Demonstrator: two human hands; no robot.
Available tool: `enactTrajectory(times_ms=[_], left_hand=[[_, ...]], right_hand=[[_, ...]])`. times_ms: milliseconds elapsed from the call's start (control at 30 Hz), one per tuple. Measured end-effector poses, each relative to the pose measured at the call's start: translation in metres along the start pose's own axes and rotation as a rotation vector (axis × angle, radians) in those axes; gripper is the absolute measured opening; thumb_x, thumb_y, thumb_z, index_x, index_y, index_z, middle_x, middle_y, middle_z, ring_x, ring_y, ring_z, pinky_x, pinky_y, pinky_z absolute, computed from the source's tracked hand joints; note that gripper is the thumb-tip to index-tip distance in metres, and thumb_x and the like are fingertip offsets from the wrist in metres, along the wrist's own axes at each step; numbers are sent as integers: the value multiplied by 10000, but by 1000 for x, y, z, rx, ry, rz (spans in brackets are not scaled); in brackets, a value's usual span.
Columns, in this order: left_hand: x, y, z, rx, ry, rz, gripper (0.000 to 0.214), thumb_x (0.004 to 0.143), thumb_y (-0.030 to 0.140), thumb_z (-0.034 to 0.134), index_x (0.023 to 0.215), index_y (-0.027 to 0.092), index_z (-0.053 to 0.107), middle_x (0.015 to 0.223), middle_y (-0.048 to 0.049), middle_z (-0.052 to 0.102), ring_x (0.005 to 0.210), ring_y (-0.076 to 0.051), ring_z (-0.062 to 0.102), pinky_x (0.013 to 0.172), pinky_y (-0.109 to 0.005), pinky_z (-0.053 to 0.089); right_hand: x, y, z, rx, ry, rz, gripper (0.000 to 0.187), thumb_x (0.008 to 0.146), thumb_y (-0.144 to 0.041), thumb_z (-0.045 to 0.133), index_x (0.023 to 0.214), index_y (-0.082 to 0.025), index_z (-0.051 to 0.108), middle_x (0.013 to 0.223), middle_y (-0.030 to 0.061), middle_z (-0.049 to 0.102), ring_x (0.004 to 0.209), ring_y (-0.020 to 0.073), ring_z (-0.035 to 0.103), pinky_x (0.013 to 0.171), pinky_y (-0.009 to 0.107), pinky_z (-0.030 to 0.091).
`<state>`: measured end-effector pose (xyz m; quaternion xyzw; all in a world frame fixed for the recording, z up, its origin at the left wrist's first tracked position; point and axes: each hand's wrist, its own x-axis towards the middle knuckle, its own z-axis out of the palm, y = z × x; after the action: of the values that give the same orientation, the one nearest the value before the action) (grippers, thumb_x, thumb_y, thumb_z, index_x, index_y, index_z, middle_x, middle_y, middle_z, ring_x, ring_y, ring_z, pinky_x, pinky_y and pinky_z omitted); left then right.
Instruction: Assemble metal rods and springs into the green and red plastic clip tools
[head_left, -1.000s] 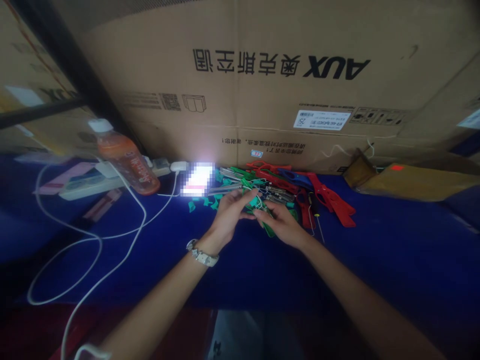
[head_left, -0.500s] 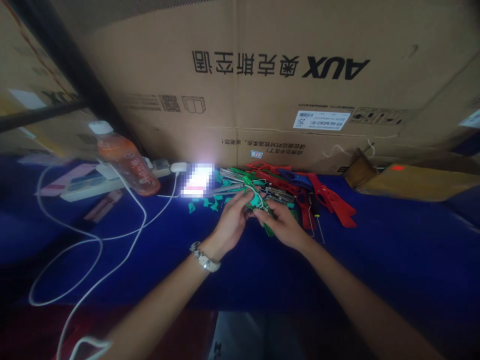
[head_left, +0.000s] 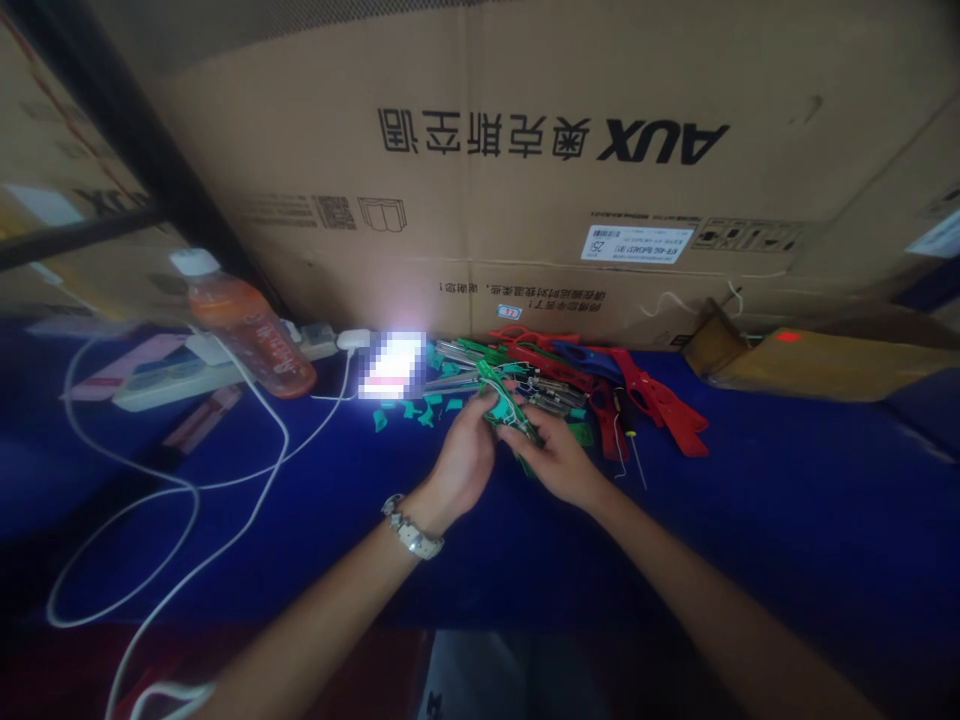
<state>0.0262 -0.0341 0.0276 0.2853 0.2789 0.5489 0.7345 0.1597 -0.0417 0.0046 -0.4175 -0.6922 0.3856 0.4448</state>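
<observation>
My left hand (head_left: 466, 455) grips the near left side of a long green plastic casing (head_left: 486, 376) with thin white wires along it. On its right side, my right hand (head_left: 559, 455) is closed on the same casing, thumb pointing toward the middle. A small teal piece (head_left: 498, 408) sits in the casing, close to my left thumb. Beyond my hands lies a pile of metal tubes (head_left: 459, 352), red plastic casings (head_left: 667, 410) and a blue casing (head_left: 589, 356). My fingertips are partly hidden behind the casing.
Loose teal pieces (head_left: 411, 409) lie left of my hands on the blue cloth (head_left: 360, 560). A screwdriver (head_left: 636, 455) rests at the right. A tilted drink bottle (head_left: 247, 330), power strip (head_left: 176, 380) and white cable (head_left: 281, 445) are left. A large cardboard box (head_left: 480, 230) stands behind.
My left thumb and fingers have shifted on the green casing, with the thumb now by the teal piece. Both hands still hold the casing; the view has moved slightly.
</observation>
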Motion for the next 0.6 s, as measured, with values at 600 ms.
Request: enactTrajectory(times_ms=[600], left_hand=[[-2,-9,-3,40,59,80,261,783,340,676,992,183,669,996,-35,716,1023,-223,656,909,-333,505]], right_hand=[[-2,-8,11,11,41,-1,248,937,-393,566,1051,-195,662,1013,45,691,952,207,613,878,326,476]])
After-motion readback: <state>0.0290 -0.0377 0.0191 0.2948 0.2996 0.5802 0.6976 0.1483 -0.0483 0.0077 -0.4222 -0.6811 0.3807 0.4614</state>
